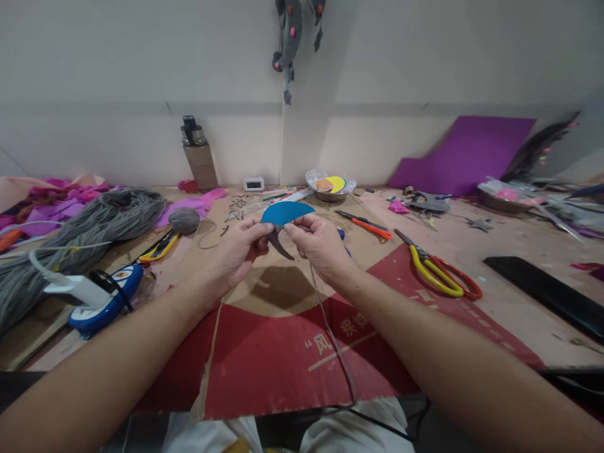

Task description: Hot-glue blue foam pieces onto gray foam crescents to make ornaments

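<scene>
Above the cardboard, a blue half-round piece (285,212), perhaps felt or stiff sheet, is held up between both hands. From under it a dark grey curved, pointed piece (282,245) hangs down; how the two are joined is hidden. My left hand (243,248) pinches the left end, thumb on the near side. At the lower right edge, my right hand (317,244) is closed with thumb and fingers on the blue piece. A grey yarn strand (330,327) runs from below my right hand across the cardboard to its front edge.
Red-and-brown cardboard (283,358) covers the table front. To the right lie yellow-and-red-handled scissors (441,270), an orange-and-black tool (365,224) and a black flat object (542,292). Leftward are a blue power strip (108,302), yellow cutter (160,247), grey yarn ball (184,221) and yarn skein (99,220).
</scene>
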`<state>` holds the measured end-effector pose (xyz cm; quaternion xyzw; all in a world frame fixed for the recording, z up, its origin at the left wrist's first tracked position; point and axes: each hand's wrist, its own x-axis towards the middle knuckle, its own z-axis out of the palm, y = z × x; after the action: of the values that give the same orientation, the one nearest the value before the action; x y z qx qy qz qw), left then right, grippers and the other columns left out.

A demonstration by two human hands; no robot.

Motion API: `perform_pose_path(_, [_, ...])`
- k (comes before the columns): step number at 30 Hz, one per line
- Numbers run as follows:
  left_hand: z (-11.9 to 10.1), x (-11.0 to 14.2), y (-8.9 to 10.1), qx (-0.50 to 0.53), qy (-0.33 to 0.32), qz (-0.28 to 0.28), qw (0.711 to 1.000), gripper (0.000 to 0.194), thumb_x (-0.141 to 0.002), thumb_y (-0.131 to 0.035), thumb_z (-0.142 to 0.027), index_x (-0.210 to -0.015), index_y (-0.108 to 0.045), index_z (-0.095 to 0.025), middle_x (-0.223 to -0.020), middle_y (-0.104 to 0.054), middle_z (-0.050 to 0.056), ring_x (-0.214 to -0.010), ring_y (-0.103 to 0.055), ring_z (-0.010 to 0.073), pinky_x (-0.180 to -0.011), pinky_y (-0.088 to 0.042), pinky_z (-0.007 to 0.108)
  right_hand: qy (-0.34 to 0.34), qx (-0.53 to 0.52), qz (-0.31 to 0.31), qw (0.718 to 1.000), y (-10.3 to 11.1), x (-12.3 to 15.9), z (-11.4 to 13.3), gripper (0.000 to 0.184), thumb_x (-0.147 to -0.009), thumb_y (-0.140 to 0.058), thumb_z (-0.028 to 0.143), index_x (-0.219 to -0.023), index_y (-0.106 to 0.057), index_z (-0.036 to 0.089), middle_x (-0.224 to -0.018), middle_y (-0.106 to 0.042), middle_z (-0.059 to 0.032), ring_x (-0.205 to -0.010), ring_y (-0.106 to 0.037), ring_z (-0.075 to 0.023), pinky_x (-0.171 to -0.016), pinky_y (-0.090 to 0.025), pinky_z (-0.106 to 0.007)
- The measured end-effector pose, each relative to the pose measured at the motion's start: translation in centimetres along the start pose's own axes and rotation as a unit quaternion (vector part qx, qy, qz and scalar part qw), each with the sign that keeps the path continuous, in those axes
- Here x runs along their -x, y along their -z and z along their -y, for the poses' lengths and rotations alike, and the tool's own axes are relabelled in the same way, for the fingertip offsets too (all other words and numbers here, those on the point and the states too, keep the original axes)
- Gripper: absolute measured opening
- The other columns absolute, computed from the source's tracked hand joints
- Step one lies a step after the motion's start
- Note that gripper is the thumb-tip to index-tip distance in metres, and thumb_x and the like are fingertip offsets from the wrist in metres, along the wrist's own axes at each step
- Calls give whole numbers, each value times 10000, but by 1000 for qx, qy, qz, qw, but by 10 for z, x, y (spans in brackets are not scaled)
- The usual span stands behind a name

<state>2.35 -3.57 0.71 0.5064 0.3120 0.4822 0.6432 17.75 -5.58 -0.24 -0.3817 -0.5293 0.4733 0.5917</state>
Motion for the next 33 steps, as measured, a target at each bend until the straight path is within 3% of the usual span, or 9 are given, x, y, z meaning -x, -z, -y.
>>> perform_pose_path(7, [-5, 3, -5, 19, 5, 24, 999, 205, -655, -752, -187, -830, -660, -130, -790, -580, 3, -609, -458, 64, -581, -379, 198, -56, -83, -14, 995, 2, -1, 7, 269, -668, -703, 351, -785, -514, 200, -485, -358, 123, -384, -239, -25, -375, -142, -192])
perform_pose_path(14, [1, -1, 3, -20, -18, 0, 1000, 163, -707, -739, -245, -707, -607, -149, -655, -487, -25, -567, -406, 75, -523, -328, 209, -54, -67, 19, 996, 2, -1, 4, 246, -691, -692, 366, -765, -531, 196, -504, -384, 114, -373, -222, -18, -365, -133, -197])
perform_pose_path(21, [-1, -1, 3, -19, -16, -29, 999, 191, -684, -744, -255, -665, -584, -153, -641, -480, -25, -563, -396, 81, -524, -326, 218, -41, -25, 16, 999, 4, -1, 4, 257, -693, -711, 400, -755, -580, 188, -540, -425, 92, -390, -240, -23, -371, -158, -209])
perform_pose_path(27, [-3, 0, 4, -30, -19, -55, 998, 192, -668, -741, -245, -643, -573, -154, -614, -480, -30, -545, -383, 80, -510, -302, 224, -16, 23, -8, 1000, 3, -2, 5, 287, -626, -777, 379, -760, -638, 167, -625, -547, 48, -469, -337, -34, -429, -239, -212])
perform_pose_path(33, [-3, 2, 0, -28, -19, -36, 999, 175, -670, -723, -230, -639, -569, -152, -605, -469, -34, -550, -399, 79, -522, -310, 221, -23, 11, -31, 999, 1, -1, 4, 255, -645, -763, 356, -727, -618, 163, -539, -480, 67, -461, -352, -42, -440, -262, -213])
